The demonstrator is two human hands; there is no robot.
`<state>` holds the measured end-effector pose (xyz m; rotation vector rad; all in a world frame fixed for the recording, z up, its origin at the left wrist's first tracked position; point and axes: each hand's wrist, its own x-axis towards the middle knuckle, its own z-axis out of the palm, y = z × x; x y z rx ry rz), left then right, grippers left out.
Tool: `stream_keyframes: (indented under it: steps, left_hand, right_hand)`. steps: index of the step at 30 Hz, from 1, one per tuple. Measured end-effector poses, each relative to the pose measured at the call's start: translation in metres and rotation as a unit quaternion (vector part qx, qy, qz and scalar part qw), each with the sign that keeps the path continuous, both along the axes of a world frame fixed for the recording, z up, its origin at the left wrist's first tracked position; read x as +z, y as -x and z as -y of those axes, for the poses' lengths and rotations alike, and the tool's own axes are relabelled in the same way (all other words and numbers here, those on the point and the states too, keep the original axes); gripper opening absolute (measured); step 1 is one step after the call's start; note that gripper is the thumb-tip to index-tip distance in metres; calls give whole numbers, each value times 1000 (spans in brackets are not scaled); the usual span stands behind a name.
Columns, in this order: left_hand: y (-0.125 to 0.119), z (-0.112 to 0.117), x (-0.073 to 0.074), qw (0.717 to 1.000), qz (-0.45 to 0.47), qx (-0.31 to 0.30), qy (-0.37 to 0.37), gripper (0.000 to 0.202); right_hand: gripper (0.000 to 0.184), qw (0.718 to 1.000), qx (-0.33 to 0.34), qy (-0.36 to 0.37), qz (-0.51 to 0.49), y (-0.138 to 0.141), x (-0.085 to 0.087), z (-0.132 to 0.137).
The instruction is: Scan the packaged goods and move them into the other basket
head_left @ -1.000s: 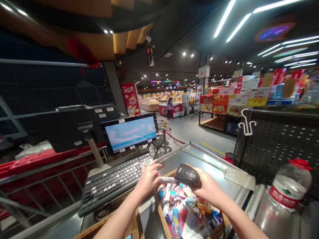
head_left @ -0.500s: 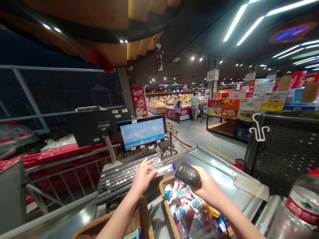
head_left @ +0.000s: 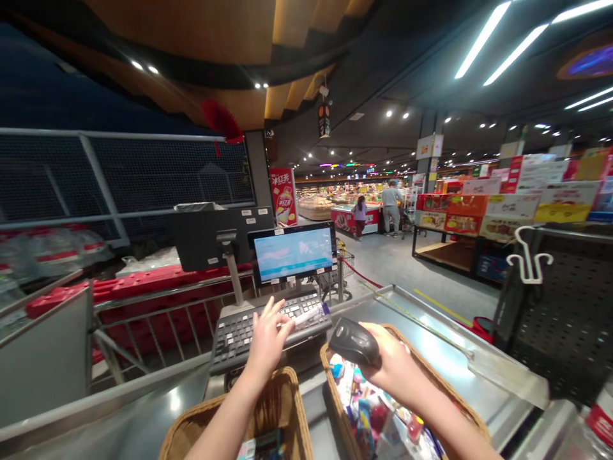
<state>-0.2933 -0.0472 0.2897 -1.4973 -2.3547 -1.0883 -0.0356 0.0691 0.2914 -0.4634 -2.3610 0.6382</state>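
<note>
My left hand [head_left: 268, 338] is over the black keyboard [head_left: 234, 348], its thumb closed on a slim white packet with a purple end [head_left: 312, 315]. Its other fingers stretch over the keys; whether they press any I cannot tell. In my right hand [head_left: 390, 361] is a black handheld barcode scanner [head_left: 354, 342], gripped above a wicker basket [head_left: 330, 377] of colourful small packaged goods [head_left: 366, 409]. The scanner's front points left, towards the keyboard. Below my left forearm stands a second wicker basket [head_left: 299, 409] with a few items in it.
A lit monitor [head_left: 294, 255] stands behind the keyboard, beside a dark second screen [head_left: 201, 236]. The metal counter [head_left: 426, 332] extends to the right, near a black perforated panel [head_left: 569, 306] with a white hook [head_left: 529, 259]. Two people [head_left: 391, 207] are in the distance.
The view has turned left. My left hand has moved with the slim packet, which is now over the keyboard's right part. The scanner stays in my right hand above the basket.
</note>
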Motion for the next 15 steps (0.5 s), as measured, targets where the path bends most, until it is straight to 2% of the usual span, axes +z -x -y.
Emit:
stream_keyframes:
  steps: [8, 15]
  left_hand:
    - [14, 22, -1, 999, 21, 26, 3, 27]
    - [22, 34, -5, 999, 20, 35, -4, 27]
  right_hand:
    - [33, 1000, 28, 2, 1, 12, 3, 14]
    - [42, 999, 48, -1, 8, 21, 7, 21]
